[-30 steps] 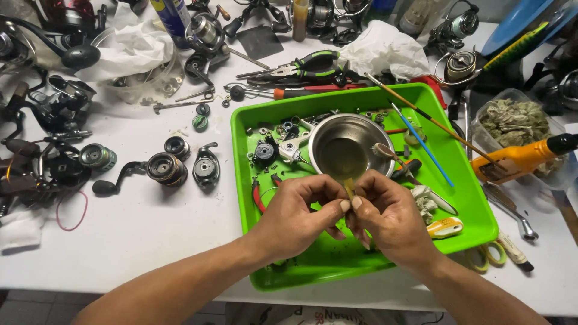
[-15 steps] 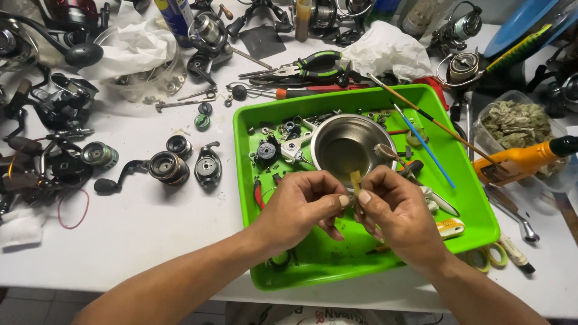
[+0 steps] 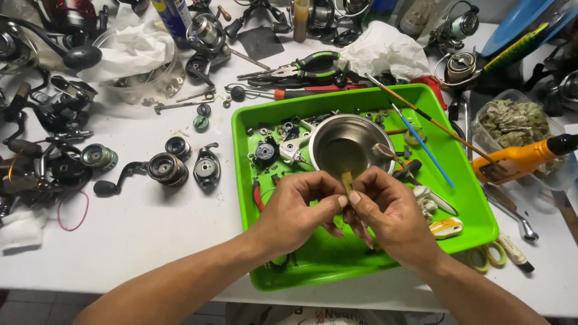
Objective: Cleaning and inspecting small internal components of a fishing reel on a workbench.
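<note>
Both hands meet mid-frame over the green tray (image 3: 463,198): left hand (image 3: 295,210) and right hand (image 3: 391,213) pinch 1 small yellowish strip (image 3: 347,180) below the steel bowl (image 3: 349,147).

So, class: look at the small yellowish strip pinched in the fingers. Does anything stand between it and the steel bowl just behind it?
Nothing visible does. The yellowish strip, pinched between left hand and right hand, sits right beside the steel bowl.
</note>
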